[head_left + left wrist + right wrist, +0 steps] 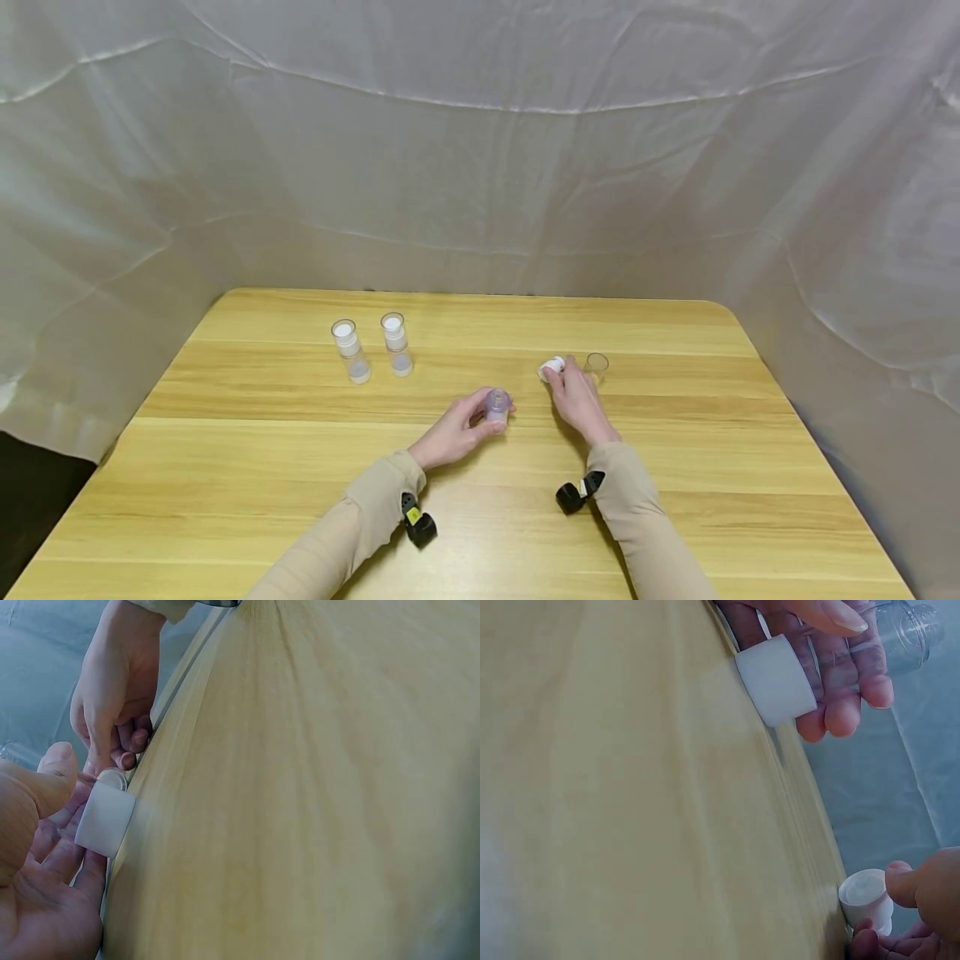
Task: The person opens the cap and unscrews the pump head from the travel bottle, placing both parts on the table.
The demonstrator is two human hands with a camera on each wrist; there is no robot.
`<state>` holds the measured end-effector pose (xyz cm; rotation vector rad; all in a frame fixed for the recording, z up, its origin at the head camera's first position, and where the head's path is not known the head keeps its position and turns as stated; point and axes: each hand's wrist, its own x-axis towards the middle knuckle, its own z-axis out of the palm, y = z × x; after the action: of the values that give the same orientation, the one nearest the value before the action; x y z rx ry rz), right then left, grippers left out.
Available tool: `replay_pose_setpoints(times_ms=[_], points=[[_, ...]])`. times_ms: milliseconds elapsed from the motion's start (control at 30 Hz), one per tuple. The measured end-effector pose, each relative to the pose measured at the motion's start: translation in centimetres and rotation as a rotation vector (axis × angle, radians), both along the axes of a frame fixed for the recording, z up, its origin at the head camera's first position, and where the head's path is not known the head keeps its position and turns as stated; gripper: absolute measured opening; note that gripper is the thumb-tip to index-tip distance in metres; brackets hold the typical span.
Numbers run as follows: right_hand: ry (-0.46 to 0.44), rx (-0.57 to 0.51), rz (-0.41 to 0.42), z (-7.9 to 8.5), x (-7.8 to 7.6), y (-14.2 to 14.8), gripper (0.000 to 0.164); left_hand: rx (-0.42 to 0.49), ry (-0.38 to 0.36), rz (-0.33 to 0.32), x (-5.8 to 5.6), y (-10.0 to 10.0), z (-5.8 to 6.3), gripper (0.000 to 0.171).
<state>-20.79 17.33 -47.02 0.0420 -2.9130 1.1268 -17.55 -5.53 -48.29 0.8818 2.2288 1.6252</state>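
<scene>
My left hand (pixel 457 429) holds a small clear bottle (pixel 497 402) with a white base, standing upright at the table's middle. In the right wrist view, its fingers lie behind the clear body (pixel 896 637), and the white base (pixel 776 681) is at the table surface. To the right, my right hand (pixel 579 402) pinches a small white cap (pixel 552 367) between thumb and fingers. Its round opening shows in the right wrist view, where the white cap (pixel 865 898) is tilted low over the table. Just beyond the right hand is a clear cup-like cover (pixel 597 363), partly hidden by the fingers.
Two similar clear bottles with white tops, a left one (pixel 351 352) and a right one (pixel 397 344), stand upright at the back left of the wooden table (pixel 465 533). A grey cloth curtain (pixel 480 183) hangs around the back and sides.
</scene>
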Motion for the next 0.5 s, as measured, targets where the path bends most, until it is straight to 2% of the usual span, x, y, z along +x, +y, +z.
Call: replay_pose_setpoints(times_ms=[167, 300, 400, 500], points=[[0.036, -0.011, 0.02, -0.2, 0.4, 0.2, 0.029, -0.001, -0.004, 0.006, 0.0, 0.0, 0.0, 0.038], [0.042, -0.055, 0.045, -0.3, 0.9, 0.4, 0.052, -0.001, -0.01, 0.005, 0.0, 0.0, 0.0, 0.038], [0.051, -0.111, 0.069, -0.4, 1.5, 0.4, 0.062, 0.0, -0.019, 0.002, 0.0, 0.0, 0.0, 0.038], [0.062, -0.164, 0.096, -0.7, 2.0, 0.4, 0.042, -0.005, -0.03, 0.006, 0.0, 0.0, 0.0, 0.038]])
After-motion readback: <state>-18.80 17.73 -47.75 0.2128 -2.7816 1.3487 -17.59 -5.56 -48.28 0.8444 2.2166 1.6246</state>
